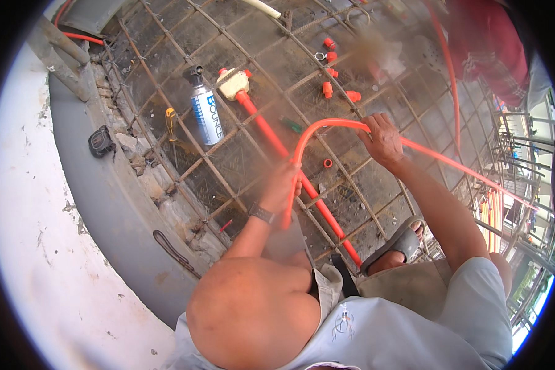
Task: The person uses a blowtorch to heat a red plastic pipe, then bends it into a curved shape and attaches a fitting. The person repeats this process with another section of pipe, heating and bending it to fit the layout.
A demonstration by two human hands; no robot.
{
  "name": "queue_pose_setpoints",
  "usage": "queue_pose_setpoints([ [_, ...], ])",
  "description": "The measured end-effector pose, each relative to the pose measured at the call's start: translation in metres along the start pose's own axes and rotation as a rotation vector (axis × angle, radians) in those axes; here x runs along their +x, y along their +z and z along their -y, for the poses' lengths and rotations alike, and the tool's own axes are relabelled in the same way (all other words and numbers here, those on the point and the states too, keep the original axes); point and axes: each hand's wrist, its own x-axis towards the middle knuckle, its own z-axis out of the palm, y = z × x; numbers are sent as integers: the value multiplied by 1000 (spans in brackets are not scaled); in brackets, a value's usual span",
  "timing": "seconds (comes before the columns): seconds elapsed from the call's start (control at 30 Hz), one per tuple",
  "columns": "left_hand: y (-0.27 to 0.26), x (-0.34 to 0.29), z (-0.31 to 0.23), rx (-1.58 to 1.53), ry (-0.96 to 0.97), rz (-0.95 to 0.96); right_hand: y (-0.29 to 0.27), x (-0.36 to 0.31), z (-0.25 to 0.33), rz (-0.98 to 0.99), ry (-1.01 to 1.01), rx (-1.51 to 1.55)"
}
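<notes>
A bendy orange conduit pipe (327, 123) arches between my hands. My left hand (280, 189) is wrapped round it near its lower end, and a dark watch sits on that wrist. Further right, my right hand (383, 140) grips the same pipe, which runs on past it toward the right edge. Beneath the left hand lies a straight orange pipe (265, 128), resting on the rebar mesh (346, 179). At its far end is a cream-coloured junction box (233, 84) with orange connectors.
A white-and-blue spray can (207, 115) and a yellow-handled tool (171, 123) lie left of the box. Several orange fittings (327, 90) are scattered ahead. A tape measure (101, 142) rests on the grey ledge (135, 240). Another person's red clothing (487, 46) shows at upper right.
</notes>
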Motion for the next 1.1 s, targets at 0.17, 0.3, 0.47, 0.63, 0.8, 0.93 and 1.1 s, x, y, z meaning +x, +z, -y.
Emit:
queue_pose_setpoints([
  [0.17,1,2,7,-31,-8,31,21,-36,92,410,372,423],
  [0.3,2,6,12,-60,50,24,47,-61,156,571,598,635],
  [0.47,0,7,13,-77,31,-19,67,-75,183,470,623,673],
  [0.63,2,14,20,-41,69,-31,75,-81,189,358,695,705],
  [0.8,4,16,28,106,169,-58,80,-80,195,288,583,587],
  [0.93,4,17,23,641,482,-146,76,-82,192,514,590,524],
  [1.1,-6,57,-25,792,580,-15,69,-89,198,463,505,441],
])
